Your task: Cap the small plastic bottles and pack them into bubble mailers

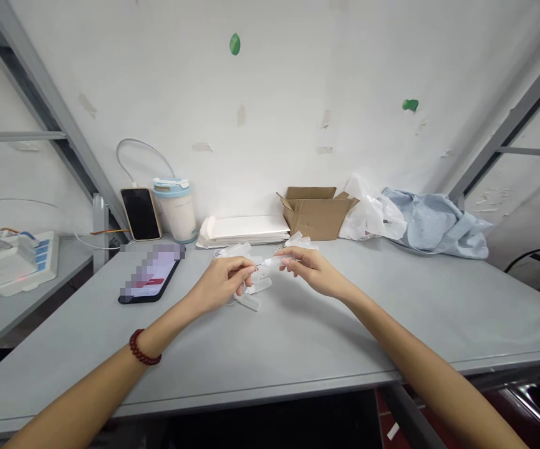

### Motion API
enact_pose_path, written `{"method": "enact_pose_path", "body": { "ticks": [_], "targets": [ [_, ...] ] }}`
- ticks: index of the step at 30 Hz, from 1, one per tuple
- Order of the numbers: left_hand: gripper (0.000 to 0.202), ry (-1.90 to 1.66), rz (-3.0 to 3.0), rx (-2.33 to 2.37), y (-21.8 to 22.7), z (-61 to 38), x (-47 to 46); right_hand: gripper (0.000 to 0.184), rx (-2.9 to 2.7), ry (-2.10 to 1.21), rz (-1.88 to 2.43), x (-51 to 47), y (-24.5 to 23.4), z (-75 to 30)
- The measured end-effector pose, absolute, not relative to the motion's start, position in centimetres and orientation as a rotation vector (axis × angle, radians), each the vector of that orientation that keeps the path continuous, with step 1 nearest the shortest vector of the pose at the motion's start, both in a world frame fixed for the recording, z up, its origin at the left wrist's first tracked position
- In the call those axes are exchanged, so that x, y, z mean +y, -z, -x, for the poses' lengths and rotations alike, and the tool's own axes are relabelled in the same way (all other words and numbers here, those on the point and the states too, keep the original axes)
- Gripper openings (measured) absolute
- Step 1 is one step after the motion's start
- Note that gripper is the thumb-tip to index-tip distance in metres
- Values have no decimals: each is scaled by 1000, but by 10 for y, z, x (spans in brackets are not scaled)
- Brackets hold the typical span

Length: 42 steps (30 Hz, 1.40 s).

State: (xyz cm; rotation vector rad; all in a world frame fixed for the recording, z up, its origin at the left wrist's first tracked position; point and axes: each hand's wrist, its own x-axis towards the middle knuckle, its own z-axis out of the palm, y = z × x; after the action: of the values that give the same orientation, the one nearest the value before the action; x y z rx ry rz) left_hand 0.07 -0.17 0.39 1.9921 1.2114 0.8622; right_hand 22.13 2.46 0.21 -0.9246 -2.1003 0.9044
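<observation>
My left hand [223, 284] and my right hand [314, 269] meet above the grey table [298, 337], each pinching one end of a small clear plastic tube [270, 264] held between them. The left hand's lower fingers also curl round a few more clear tubes [255, 290]. Several loose clear tubes [235, 251] lie on the table just behind the hands, and another small group of tubes [298, 239] sits by the cardboard box. A dark red bead bracelet [143, 349] circles my left wrist.
A phone [151, 279] lies flat at the left; another phone [141, 214] leans on the wall beside a white-and-blue cup [176, 211]. A stack of white sheets [244, 229], an open cardboard box [315, 212], a white plastic bag [370, 215] and blue cloth [438, 224] line the back.
</observation>
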Motion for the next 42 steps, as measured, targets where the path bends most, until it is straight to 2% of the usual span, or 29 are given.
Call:
{"method": "enact_pose_path", "body": {
  "ticks": [11, 31, 42],
  "targets": [
    [26, -836, -1966, 1191, 0, -1, 0, 29, -2130, -884, 937, 25, -2, -222],
    [26, -691, -2159, 1233, 5, -2, -1, 21, -2281, -487, 832, 24, 15, -213],
    [28, -675, -2090, 1209, 3, -1, 0, 21, -2242, -492, 789, 27, 16, -215]
  ]
}}
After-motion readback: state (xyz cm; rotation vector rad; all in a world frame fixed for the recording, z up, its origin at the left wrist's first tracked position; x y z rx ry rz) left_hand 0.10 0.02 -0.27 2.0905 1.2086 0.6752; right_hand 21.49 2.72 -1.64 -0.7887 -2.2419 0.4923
